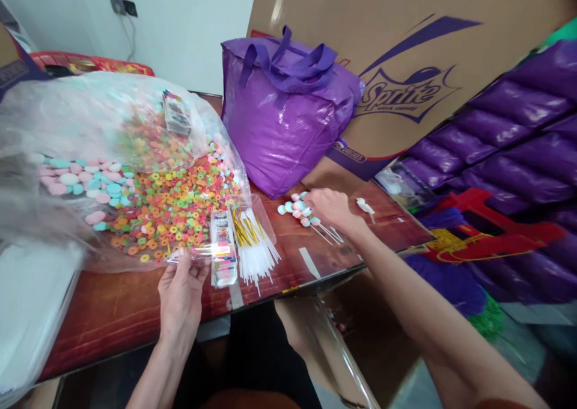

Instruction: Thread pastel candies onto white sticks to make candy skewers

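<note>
My left hand (183, 285) is pinching a shiny clear packet (195, 254) between thumb and fingers, near the table's front edge, just on the near side of the ring candies (166, 210). These are lying with pastel discs (103, 183) in a large clear plastic bag (58, 117) that is covering the left of the table (117, 313). My right hand (330, 207) is reaching farther out, its curled fingers at a small pile of candy skewers (295, 208); the hand is hiding its fingertips, so I cannot tell whether they are gripping one. Stick ends are pointing near and right. Between my hands, printed packets (222, 240) are sitting beside a clear tray (265, 212) holding white sticks (256, 264) and gold ties (243, 225). A purple bag (286, 126) is standing beyond the skewers.
</note>
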`<state>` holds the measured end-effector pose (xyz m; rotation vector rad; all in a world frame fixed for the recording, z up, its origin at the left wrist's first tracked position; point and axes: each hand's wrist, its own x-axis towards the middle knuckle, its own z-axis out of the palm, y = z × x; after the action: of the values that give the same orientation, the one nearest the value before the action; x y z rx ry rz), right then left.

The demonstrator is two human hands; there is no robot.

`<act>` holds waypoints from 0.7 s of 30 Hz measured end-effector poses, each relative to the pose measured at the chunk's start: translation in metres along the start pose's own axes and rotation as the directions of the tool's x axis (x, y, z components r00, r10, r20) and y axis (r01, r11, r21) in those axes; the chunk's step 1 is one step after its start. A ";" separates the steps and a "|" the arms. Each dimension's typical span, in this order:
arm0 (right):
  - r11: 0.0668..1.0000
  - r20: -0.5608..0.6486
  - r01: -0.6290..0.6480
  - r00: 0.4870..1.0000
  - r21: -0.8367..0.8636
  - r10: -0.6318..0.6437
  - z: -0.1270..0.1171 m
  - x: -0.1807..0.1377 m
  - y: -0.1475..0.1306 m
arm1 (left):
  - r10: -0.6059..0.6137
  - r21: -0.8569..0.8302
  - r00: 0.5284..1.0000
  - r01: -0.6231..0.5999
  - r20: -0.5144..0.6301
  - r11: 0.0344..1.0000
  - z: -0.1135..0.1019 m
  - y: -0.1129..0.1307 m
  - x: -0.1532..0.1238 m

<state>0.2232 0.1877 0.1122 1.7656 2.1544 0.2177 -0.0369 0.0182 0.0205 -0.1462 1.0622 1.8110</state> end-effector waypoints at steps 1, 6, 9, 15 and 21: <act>0.999 -0.026 -0.030 0.999 0.034 0.031 0.009 -0.011 0.006 | 0.005 0.005 1.000 -0.005 0.005 1.000 0.000 0.000 0.001; 0.642 -0.261 0.070 0.943 0.764 0.207 0.061 -0.071 0.011 | 0.017 0.026 1.000 -0.018 0.024 1.000 0.006 -0.004 0.002; 0.265 -0.237 0.159 0.925 0.951 0.298 0.077 -0.109 -0.018 | 0.013 0.038 1.000 -0.014 0.027 0.999 0.009 -0.008 0.002; 0.003 -0.218 0.231 0.913 0.973 0.344 0.075 -0.157 -0.080 | -0.004 0.071 0.999 0.001 0.034 0.998 0.009 -0.015 -0.005; 0.020 -0.280 0.290 0.902 0.957 0.329 0.081 -0.165 -0.087 | -0.079 0.076 0.995 0.074 0.064 0.994 0.009 -0.021 -0.014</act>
<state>0.1995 0.0011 0.0357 2.5604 2.8522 -1.6154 -0.0102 0.0181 0.0206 -0.0796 1.0607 1.6944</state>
